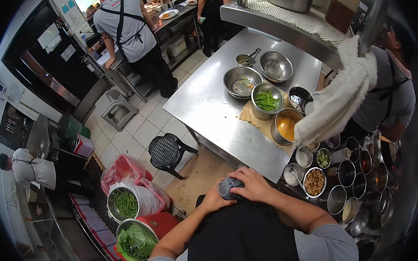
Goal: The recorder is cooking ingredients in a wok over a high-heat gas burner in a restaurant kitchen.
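Observation:
Close to my black apron, both hands are on a grey lidded container (229,187), probably a drink tumbler. My left hand (215,198) wraps its left side, and my right hand (253,185) grips it from the right, fingers across the lid. Its lower body is hidden behind my hands. Just ahead lies the near corner of a stainless steel table (223,129). On the table, a metal bowl (253,105) contains cut green beans (266,100), and beside it a metal pot (278,137) has orange-yellow liquid (287,126) in it.
Metal pots and a bowl of browned cubes (314,182) crowd the right. A white towel (336,101) hangs from the shelf post. A black stool (165,153) and tubs of green beans (125,202) stand left. Co-workers are at the back counter (127,28), far left (35,164) and right (389,83).

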### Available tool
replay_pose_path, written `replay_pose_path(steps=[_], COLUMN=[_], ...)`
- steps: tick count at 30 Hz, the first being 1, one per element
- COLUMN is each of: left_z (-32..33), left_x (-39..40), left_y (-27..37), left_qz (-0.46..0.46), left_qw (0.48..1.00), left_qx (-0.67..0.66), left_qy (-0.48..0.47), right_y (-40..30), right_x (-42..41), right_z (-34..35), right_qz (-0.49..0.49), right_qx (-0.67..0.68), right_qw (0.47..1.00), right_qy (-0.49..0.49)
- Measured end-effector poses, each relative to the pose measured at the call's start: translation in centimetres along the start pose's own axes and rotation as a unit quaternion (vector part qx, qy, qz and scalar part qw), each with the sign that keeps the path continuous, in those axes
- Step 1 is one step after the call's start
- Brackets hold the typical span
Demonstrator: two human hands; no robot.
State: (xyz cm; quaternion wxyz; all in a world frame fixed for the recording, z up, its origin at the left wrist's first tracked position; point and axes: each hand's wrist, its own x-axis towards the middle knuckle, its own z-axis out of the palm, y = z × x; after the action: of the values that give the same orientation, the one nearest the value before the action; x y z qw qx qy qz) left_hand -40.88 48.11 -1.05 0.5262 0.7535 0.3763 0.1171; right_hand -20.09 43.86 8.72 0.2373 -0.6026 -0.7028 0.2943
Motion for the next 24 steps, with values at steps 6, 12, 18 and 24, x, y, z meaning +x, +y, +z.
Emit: replay_pose_path(steps=[6, 12, 18, 24], left_z=[1.2, 3.5, 3.4, 4.4], left_x=[4.5, 10.1, 13.4, 21.8], left_y=[-8.4, -21.9, -23.7, -24.2], left_qz=[0.039, -0.089, -0.158, -0.091], left_qw=[0.987, 0.979, 0.983, 0.985], left_qx=[-0.138, -0.171, -0.085, -0.066], left_qy=[0.074, 0.068, -0.043, -0.131], right_y=[3.0, 13.6, 17.5, 15.7], right_x=[3.0, 3.2, 2.4, 4.3], right_z=[3.1, 6.1, 8.1, 7.2], right_qz=[0.066, 0.269, 0.344, 0.429], right_qx=[0.266, -0.005, -0.193, -0.159], right_qw=[0.962, 0.963, 0.917, 0.880], right_qy=[0.021, -0.018, -0.060, -0.130])
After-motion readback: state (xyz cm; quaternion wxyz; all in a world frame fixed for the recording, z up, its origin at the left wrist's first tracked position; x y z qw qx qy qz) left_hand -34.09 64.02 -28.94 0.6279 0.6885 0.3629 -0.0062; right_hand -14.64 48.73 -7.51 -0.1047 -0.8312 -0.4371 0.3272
